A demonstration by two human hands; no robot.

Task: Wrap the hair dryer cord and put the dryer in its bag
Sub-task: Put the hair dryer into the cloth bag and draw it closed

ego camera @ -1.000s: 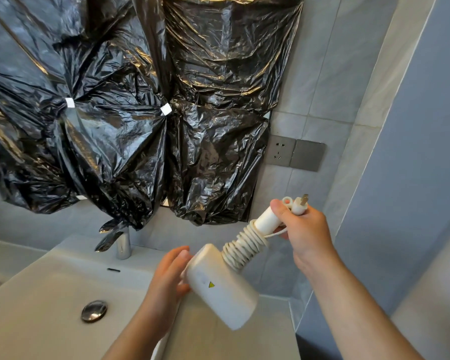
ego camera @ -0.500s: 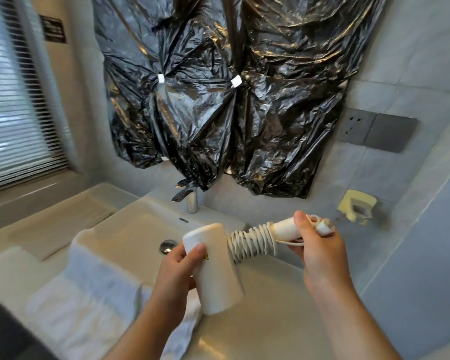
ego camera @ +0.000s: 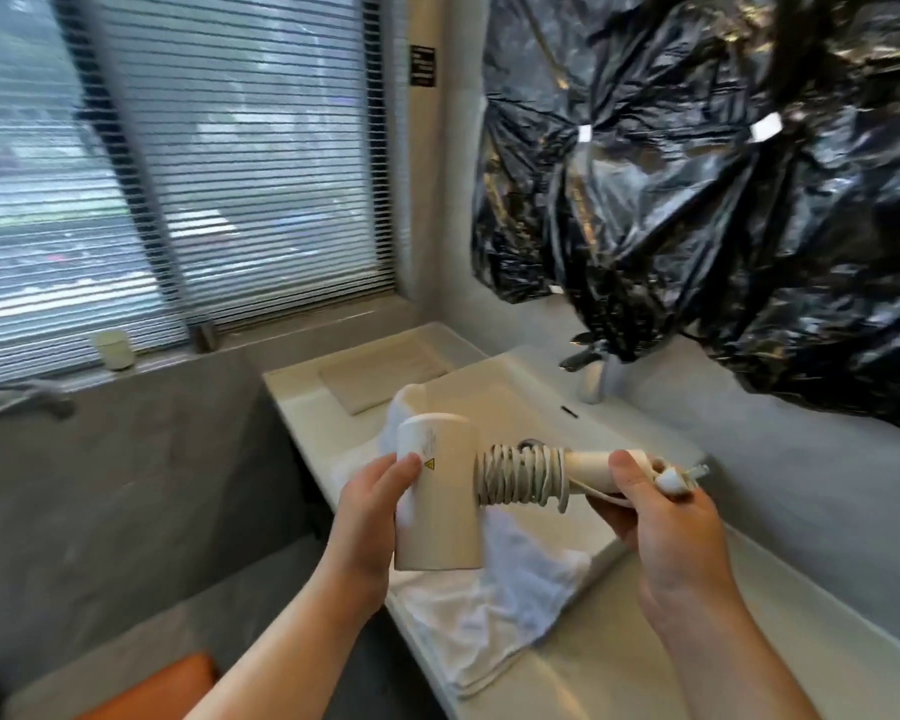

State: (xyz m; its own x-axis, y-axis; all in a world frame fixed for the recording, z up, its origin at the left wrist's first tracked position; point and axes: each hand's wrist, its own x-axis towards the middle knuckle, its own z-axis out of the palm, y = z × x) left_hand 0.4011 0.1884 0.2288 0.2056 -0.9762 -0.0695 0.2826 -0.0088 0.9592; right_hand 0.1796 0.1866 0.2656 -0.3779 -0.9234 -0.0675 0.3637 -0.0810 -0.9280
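Note:
A white hair dryer (ego camera: 440, 491) is held in the air above the sink counter, barrel pointing down and handle pointing right. Its white cord (ego camera: 520, 478) is wound in tight coils round the handle. My left hand (ego camera: 378, 504) grips the barrel from the left side. My right hand (ego camera: 661, 517) grips the end of the handle and pins the plug (ego camera: 679, 478) against it, prongs sticking out to the right. No bag for the dryer is in view.
A white towel (ego camera: 494, 589) lies over the front edge of the pale basin (ego camera: 494, 387). The faucet (ego camera: 591, 374) stands at the back under black plastic sheeting (ego camera: 723, 200) on the wall. A slatted window blind (ego camera: 188, 174) fills the left, with a small cup (ego camera: 114, 348) on its sill.
The view has swung left, from the wall sockets to the window and towel. The dryer has turned so its barrel points down. Both hands keep their hold.

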